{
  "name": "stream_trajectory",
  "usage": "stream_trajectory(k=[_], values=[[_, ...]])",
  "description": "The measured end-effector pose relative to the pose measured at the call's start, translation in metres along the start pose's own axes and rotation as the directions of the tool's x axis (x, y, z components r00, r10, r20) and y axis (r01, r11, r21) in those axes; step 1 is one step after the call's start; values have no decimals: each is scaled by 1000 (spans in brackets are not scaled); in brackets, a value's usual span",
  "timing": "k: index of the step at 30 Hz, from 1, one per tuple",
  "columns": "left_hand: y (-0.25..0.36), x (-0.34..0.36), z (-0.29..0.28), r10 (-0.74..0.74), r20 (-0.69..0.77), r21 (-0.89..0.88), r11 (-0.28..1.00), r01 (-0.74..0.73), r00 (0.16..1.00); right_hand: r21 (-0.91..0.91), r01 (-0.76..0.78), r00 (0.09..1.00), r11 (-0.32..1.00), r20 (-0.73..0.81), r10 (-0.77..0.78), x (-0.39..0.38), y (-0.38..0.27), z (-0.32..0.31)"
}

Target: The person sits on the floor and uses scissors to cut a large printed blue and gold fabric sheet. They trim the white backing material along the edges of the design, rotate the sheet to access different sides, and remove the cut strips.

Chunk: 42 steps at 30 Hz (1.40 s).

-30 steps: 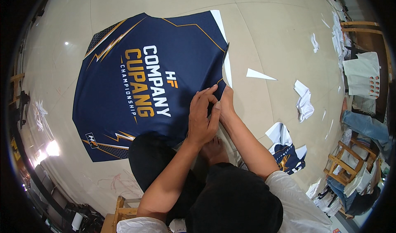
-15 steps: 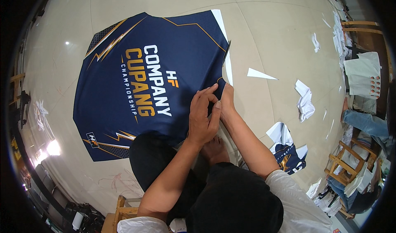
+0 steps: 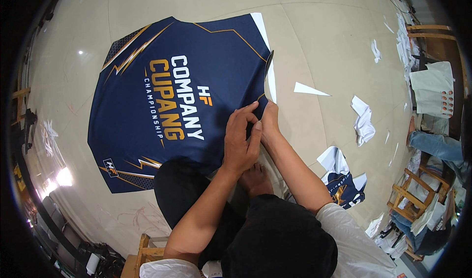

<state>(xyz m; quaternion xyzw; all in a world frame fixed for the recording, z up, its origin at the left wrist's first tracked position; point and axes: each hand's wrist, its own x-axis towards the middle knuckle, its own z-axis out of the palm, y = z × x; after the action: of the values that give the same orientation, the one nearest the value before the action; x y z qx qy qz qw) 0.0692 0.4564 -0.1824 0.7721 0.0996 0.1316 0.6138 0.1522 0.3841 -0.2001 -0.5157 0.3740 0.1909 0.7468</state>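
A navy jersey panel [image 3: 132,101] with gold and white lightning trim and printed lettering lies spread on the floor, white margin along its right edge. My right hand [image 3: 269,121] is closed at that edge, around what look like scissors. Only their dark blades [image 3: 269,64] show, pointing away from me along the line between the navy cloth and the white strip [image 3: 268,56]; the handles are hidden. Just left of it, my left hand [image 3: 241,141] pinches the panel's near right edge, thumb bent toward the fingertips. The cloth between the fingers is mostly hidden.
A white triangular scrap [image 3: 310,88] and a crumpled white piece [image 3: 363,120] lie to the right. Nearer is a navy-and-white cloth piece [image 3: 341,179]. A wooden stool [image 3: 418,194] and another person's leg [image 3: 435,146] are at the far right. My bare foot [image 3: 256,178] is below my hands.
The dark blades have shifted slightly toward me and look a little broader. The panel's right edge has moved slightly left. Both hands stay almost in place.
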Motion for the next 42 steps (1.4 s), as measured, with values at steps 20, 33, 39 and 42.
stream_trajectory(k=[20,33,39,42], values=[[-3,-35,-8,-411,698,449,889,90,586,-327,87,955,941,-242,-173,-19,-34,-210],[-33,-17,31,-41,297,528,839,-128,954,-571,-3,983,821,150,107,-71,23,-229],[-30,-13,31,-36,205,435,898,-59,978,-592,-42,969,805,171,176,-68,33,-224],[-34,-12,27,-30,170,358,933,-33,985,-593,-4,961,805,222,168,-63,30,-213]])
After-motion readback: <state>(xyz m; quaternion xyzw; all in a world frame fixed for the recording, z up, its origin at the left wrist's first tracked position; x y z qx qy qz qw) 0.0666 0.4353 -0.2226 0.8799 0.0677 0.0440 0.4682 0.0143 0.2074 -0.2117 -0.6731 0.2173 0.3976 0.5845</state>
